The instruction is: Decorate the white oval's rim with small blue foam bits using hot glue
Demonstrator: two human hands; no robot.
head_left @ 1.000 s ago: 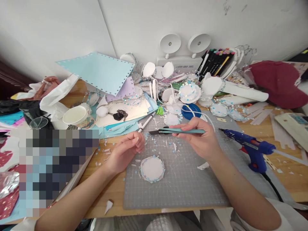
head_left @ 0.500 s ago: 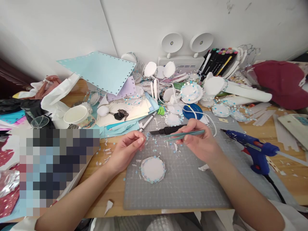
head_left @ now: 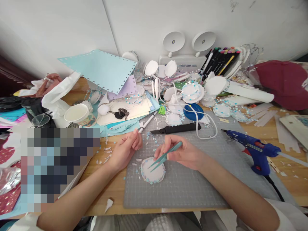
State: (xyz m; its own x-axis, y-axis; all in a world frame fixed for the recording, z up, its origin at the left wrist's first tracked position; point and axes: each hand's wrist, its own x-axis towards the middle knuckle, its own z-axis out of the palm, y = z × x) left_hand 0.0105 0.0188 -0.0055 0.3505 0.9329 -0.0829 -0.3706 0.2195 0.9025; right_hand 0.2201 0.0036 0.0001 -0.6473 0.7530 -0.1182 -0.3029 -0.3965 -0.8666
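My right hand grips teal tweezers, whose two tips are apart and point down over a round white disc. Small blue flowers run along the disc's rim, and it lies flat on the grey cutting mat. Whether the tips touch the disc I cannot tell. Left of the disc and a little above it, my left hand is closed, fingers curled together; anything inside is hidden. Beyond both hands lies a black craft knife, with tiny blue flowers and paper scraps scattered near its blade.
At the right lies a blue glue gun with its cable. A looped white cord and a blue lid are behind the knife. Decorated discs, paper sheets, keys and a paper cup crowd the back and left.
My right hand has moved down and left, bringing the tweezers from above the knife to over the disc. My left hand's fingers have curled in more.
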